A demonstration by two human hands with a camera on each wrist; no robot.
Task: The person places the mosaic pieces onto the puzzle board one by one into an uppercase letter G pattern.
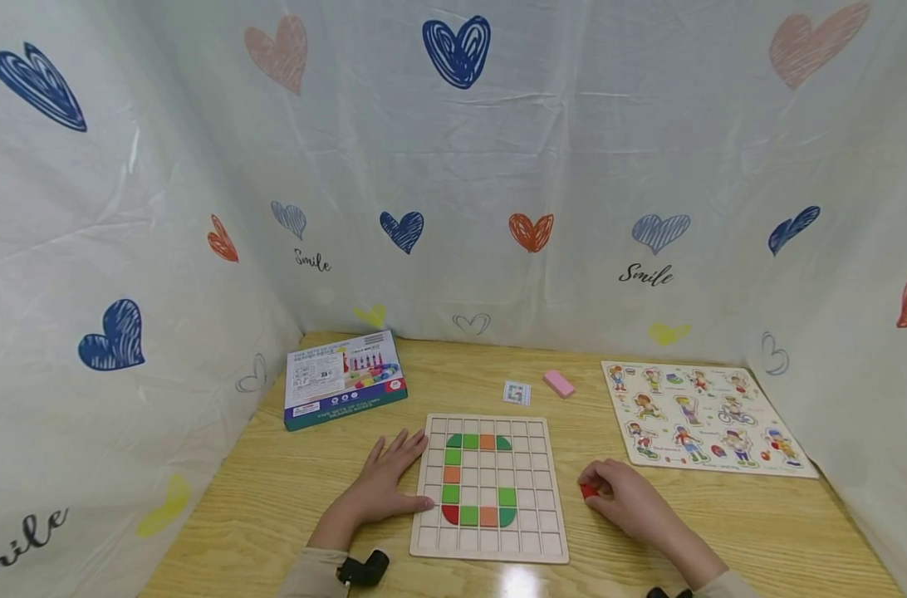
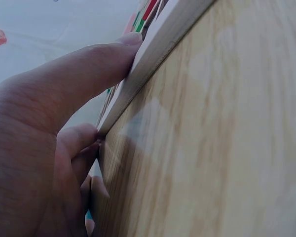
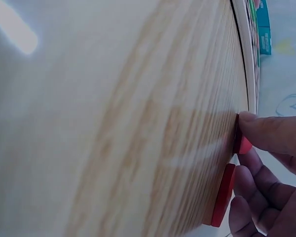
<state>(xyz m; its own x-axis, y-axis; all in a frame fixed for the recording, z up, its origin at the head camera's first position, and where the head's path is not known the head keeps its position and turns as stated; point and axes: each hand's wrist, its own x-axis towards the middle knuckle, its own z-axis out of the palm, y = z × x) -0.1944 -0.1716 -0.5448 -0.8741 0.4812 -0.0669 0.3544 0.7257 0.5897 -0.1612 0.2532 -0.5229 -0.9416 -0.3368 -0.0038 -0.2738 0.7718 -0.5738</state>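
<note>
A wooden grid board (image 1: 491, 544) lies in the middle of the table. Green, orange and red tiles (image 1: 468, 516) are set in it in a C-like shape, with rounded pieces at the corners. My left hand (image 1: 382, 482) rests at the board's left edge, fingers spread and thumb on the rim (image 2: 148, 64). To the right of the board, my right hand (image 1: 629, 502) pinches a small red tile (image 3: 244, 144) between thumb and fingers, low over the table. A second red tile (image 3: 224, 195) shows beneath the curled fingers in the right wrist view.
A flat picture puzzle board (image 1: 711, 415) lies at the right. A boxed set (image 1: 345, 378) sits at the back left. Behind the grid board are a small picture card (image 1: 517, 393) and a pink block (image 1: 559, 384). Heart-printed curtains (image 1: 483, 166) enclose the table.
</note>
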